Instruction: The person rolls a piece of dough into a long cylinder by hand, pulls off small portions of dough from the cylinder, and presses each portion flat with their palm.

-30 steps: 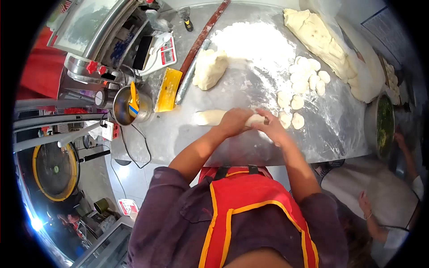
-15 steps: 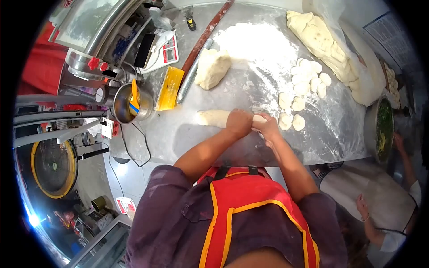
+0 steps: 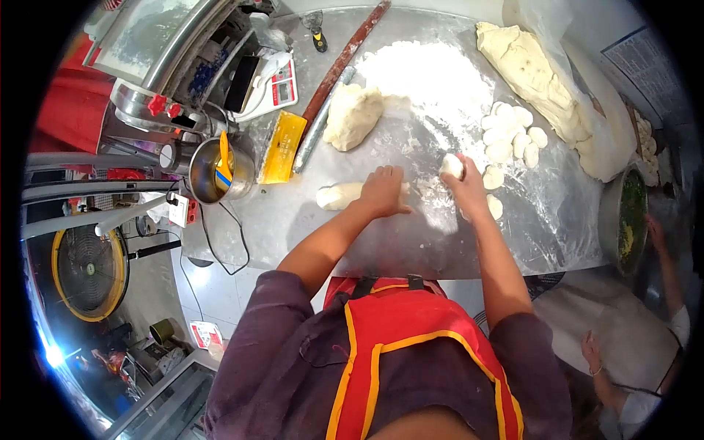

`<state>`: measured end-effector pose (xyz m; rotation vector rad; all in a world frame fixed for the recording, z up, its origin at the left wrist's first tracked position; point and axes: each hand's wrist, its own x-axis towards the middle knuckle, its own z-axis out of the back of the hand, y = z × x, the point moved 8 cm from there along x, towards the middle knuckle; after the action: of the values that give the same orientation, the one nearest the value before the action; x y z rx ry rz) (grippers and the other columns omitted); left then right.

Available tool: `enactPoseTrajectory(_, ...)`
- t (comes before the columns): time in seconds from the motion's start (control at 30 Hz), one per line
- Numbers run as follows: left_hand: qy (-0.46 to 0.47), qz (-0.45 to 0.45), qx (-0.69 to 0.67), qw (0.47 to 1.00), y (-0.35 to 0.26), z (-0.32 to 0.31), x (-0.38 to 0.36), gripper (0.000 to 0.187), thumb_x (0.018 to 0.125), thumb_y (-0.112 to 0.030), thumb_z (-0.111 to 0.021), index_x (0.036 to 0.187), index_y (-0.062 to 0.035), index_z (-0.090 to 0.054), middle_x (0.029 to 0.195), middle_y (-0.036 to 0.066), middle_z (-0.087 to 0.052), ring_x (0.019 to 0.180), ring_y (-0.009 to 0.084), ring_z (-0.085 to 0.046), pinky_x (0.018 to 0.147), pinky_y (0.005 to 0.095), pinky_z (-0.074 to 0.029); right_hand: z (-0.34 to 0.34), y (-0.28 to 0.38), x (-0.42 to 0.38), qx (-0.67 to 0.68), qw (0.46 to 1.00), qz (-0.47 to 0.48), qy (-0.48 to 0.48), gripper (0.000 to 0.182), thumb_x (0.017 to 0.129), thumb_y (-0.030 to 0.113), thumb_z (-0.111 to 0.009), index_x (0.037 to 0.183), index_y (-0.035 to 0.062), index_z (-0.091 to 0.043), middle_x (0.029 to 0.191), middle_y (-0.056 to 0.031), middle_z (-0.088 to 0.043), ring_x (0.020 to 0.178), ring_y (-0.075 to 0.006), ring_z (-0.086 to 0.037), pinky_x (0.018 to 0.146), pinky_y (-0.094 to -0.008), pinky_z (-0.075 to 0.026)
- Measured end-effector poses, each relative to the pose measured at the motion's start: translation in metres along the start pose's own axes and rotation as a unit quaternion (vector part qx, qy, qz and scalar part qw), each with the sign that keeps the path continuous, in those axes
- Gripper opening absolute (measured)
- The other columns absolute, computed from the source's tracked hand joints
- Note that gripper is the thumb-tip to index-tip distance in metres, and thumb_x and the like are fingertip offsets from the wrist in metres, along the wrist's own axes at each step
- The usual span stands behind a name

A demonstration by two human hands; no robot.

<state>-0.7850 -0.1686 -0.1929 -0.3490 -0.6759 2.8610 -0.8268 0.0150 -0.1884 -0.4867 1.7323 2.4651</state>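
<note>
Now the left hand [image 3: 383, 192] lies fingers-down on the dough roll [image 3: 339, 196], gripping its right end against the floured steel table [image 3: 308, 220]. Well to its right, the right hand [image 3: 466, 189] pinches a small dough piece [image 3: 451, 166] in its fingertips, just beside the cut pieces [image 3: 508, 137].

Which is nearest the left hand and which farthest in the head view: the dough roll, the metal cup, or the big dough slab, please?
1. Dough roll: under the left hand, sticking out on its left.
2. Metal cup: farther left, by the table edge.
3. Big dough slab: far corner, up to the right.
</note>
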Motion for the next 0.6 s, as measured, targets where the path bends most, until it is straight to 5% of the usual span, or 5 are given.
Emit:
enactPoseTrajectory(0.07, -0.092, -0.025, 0.025, 0.995, 0.002, 0.011, -0.014, 0.069, 0.057, -0.040, -0.087, 0.106, -0.0050, -0.053, 0.099, 0.014, -0.058, 0.099, 0.0332, -0.055, 0.085, 0.0431, -0.045, -0.002, -0.007, 0.019, -0.208, 0.974, 0.071, -0.056, 0.041, 0.081, 0.015, -0.071, 0.118, 0.0046, -0.055, 0.103, -0.0142, -0.064, 0.092, -0.0284, -0.063, 0.078, -0.0373, -0.050)
enactPoseTrajectory(0.2, -0.070, -0.031, 0.049, 0.996, 0.010, 0.002, -0.026, 0.060, 0.063, -0.039, -0.083, 0.104, -0.0054, -0.055, 0.098, 0.013, -0.058, 0.098, 0.0319, -0.055, 0.084, 0.0427, -0.044, -0.015, 0.012, 0.011, -0.436, 0.882, 0.157, -0.086, 0.044, 0.077, 0.025, -0.075, 0.111, 0.0043, -0.057, 0.103, -0.0184, -0.056, 0.101, -0.0348, -0.056, 0.078, -0.0434, -0.049)
enactPoseTrajectory(0.33, -0.039, -0.088, -0.052, 0.994, 0.007, -0.007, -0.020, 0.050, 0.068, -0.035, -0.080, 0.103, -0.0077, -0.057, 0.099, 0.013, -0.062, 0.094, 0.0314, -0.058, 0.082, 0.0412, -0.045, -0.030, 0.046, -0.024, -0.243, 0.958, 0.154, 0.006, 0.059, 0.074, 0.026, -0.079, 0.121, -0.0008, -0.055, 0.122, -0.0215, -0.052, 0.111, -0.0359, -0.054, 0.093, -0.0412, -0.045)
enactPoseTrajectory(0.37, -0.026, -0.099, -0.082, 0.991, 0.003, -0.010, -0.020, 0.048, 0.069, -0.034, -0.079, 0.103, -0.0087, -0.058, 0.099, 0.013, -0.063, 0.093, 0.0313, -0.059, 0.081, 0.0407, -0.045, -0.043, 0.022, -0.034, -0.089, 0.990, -0.002, 0.106, 0.061, 0.079, 0.020, -0.077, 0.130, 0.0011, -0.051, 0.125, -0.0151, -0.056, 0.104, -0.0206, -0.056, 0.088, -0.0353, -0.047)
enactPoseTrajectory(0.6, 0.000, -0.073, -0.075, 0.994, -0.020, -0.011, -0.017, 0.047, 0.071, -0.036, -0.078, 0.108, -0.0136, -0.061, 0.096, 0.012, -0.066, 0.092, 0.0307, -0.061, 0.083, 0.0417, -0.045, -0.070, -0.021, -0.045, 0.058, 0.987, -0.074, 0.127, 0.043, 0.077, 0.012, -0.073, 0.116, -0.0018, -0.060, 0.092, -0.0081, -0.066, 0.078, -0.0131, -0.061, 0.069, -0.0271, -0.051)
